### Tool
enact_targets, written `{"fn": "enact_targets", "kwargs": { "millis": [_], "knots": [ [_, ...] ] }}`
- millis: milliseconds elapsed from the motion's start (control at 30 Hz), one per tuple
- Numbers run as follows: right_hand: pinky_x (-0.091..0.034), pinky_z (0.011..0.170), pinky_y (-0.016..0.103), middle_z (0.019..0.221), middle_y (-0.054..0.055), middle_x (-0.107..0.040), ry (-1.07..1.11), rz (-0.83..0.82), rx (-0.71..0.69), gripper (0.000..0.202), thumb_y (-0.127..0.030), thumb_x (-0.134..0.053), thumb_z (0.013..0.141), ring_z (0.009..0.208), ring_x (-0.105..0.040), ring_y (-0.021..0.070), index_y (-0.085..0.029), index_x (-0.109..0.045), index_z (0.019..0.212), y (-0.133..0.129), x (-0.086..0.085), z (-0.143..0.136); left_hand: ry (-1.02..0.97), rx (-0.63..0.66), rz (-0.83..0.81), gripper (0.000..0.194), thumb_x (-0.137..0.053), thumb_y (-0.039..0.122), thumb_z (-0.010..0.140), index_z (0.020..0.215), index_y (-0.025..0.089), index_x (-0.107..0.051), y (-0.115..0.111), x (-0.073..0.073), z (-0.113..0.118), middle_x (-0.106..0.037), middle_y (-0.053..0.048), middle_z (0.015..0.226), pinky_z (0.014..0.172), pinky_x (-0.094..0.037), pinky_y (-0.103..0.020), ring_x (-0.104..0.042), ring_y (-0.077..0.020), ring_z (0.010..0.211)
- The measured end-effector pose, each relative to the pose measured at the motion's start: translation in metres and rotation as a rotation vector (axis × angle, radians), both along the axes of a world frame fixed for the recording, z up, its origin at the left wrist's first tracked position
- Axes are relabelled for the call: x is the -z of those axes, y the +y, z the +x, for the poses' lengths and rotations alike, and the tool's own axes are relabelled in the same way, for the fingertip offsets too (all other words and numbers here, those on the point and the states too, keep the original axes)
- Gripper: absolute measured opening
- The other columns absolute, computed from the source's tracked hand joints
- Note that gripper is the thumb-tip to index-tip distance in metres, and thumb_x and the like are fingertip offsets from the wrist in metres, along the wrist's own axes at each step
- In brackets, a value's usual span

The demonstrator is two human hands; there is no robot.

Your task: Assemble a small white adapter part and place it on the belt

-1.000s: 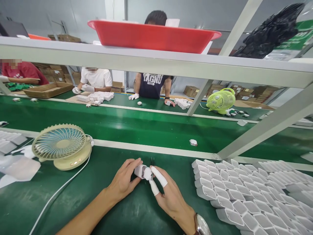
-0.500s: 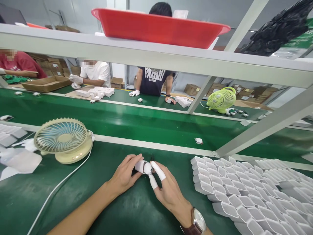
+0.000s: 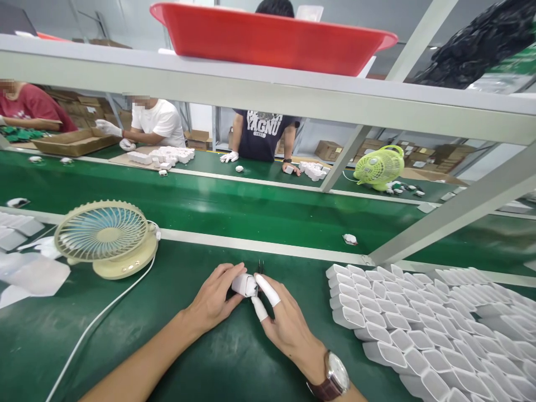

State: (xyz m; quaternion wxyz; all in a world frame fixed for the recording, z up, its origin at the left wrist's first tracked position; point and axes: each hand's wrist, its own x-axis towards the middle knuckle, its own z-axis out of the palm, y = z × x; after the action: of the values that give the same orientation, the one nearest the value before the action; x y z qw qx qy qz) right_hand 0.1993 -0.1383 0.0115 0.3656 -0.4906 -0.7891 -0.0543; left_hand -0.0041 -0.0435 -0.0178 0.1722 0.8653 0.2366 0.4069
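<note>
Compared with the moment before, little is changed at the hands: the small white part (image 3: 244, 285) is still pinched between them over the green bench mat (image 3: 201, 357), while the loose white piece on the belt (image 3: 350, 239) is seen slightly further right. The left hand (image 3: 214, 298) is curled, its fingers closed on the part's left end. The right hand (image 3: 288, 326), with a wristwatch (image 3: 335, 378) on its wrist, is closed on the part's right end by thumb and forefinger, both covered by white finger cots (image 3: 268, 290); the other fingers are folded under. Just to the right, rows of white open-ended housings (image 3: 402, 329) are laid out. To the left, a cream desk fan (image 3: 105, 237) with its white cable (image 3: 100, 321) is stood. Beyond the conveyor belt (image 3: 251, 212), three people are seated at the opposite bench, and a green fan (image 3: 379, 170) is placed near them. Overhead, a red tray (image 3: 272, 42) is rested on the shelf rail
</note>
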Motion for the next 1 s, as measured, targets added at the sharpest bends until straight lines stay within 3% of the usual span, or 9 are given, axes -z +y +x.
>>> {"fn": "enact_targets", "kwargs": {
  "millis": [267, 433, 600, 733, 833, 1000],
  "knots": [
    [-0.061, 0.1, 0.05, 0.138, 0.018, -0.064, 0.033, -0.043, 0.0, 0.066, -0.02, -0.055, 0.103, 0.126, -0.065, 0.0286, -0.021, -0.025, 0.162, 0.001, 0.001, -0.001, 0.059, 0.06, -0.124, 0.062, -0.059, 0.019, 0.096, 0.154, 0.024, -0.038, -0.003, -0.004, -0.002, -0.066, -0.013, 0.137, 0.106, -0.057, -0.046, -0.064, -0.0275, 0.125],
    [-0.061, 0.101, 0.057, 0.142, 0.019, -0.063, -0.056, -0.13, 0.108, 0.05, -0.029, -0.058, 0.102, 0.129, -0.062, 0.034, -0.018, -0.046, 0.149, 0.008, 0.008, 0.006, 0.141, 0.011, -0.173, 0.049, -0.052, 0.019, 0.099, 0.147, 0.024, -0.046, -0.002, -0.003, -0.002, -0.069, -0.012, 0.133, 0.101, -0.059, -0.048, -0.068, -0.0281, 0.12],
    [-0.057, 0.108, 0.058, 0.142, 0.015, -0.066, -0.128, -0.202, 0.105, 0.036, -0.025, -0.057, 0.102, 0.137, -0.057, 0.0352, -0.016, -0.059, 0.137, 0.013, 0.014, 0.014, 0.179, -0.009, -0.136, 0.041, -0.054, 0.025, 0.102, 0.142, 0.024, -0.05, 0.004, -0.007, -0.005, -0.07, -0.012, 0.13, 0.1, -0.058, -0.049, -0.068, -0.0279, 0.118],
    [-0.057, 0.11, 0.053, 0.143, 0.016, -0.065, -0.063, -0.204, 0.128, 0.036, -0.022, -0.057, 0.101, 0.14, -0.055, 0.0322, -0.014, -0.06, 0.136, 0.015, 0.019, 0.018, 0.133, -0.044, -0.042, 0.031, -0.064, 0.035, 0.099, 0.127, 0.023, -0.058, 0.008, -0.01, -0.009, -0.071, -0.011, 0.121, 0.095, -0.061, -0.042, -0.071, -0.0261, 0.112],
    [-0.056, 0.112, 0.054, 0.145, 0.018, -0.063, -0.025, -0.184, 0.129, 0.036, -0.023, -0.057, 0.102, 0.144, -0.051, 0.0321, -0.013, -0.061, 0.136, 0.015, 0.02, 0.017, 0.147, -0.016, 0.041, 0.02, -0.063, 0.034, 0.101, 0.117, 0.023, -0.063, 0.01, -0.011, -0.011, -0.072, -0.009, 0.115, 0.089, -0.063, -0.035, -0.074, -0.0223, 0.103],
    [-0.056, 0.111, 0.055, 0.143, 0.019, -0.064, 0.024, -0.114, 0.104, 0.034, -0.02, -0.058, 0.101, 0.145, -0.05, 0.0321, -0.014, -0.061, 0.134, 0.013, 0.015, 0.013, 0.19, 0.011, 0.094, 0.018, -0.061, 0.03, 0.103, 0.12, 0.024, -0.065, 0.01, -0.014, -0.011, -0.074, -0.008, 0.115, 0.087, -0.064, -0.03, -0.076, -0.0203, 0.1]
  ]
}}
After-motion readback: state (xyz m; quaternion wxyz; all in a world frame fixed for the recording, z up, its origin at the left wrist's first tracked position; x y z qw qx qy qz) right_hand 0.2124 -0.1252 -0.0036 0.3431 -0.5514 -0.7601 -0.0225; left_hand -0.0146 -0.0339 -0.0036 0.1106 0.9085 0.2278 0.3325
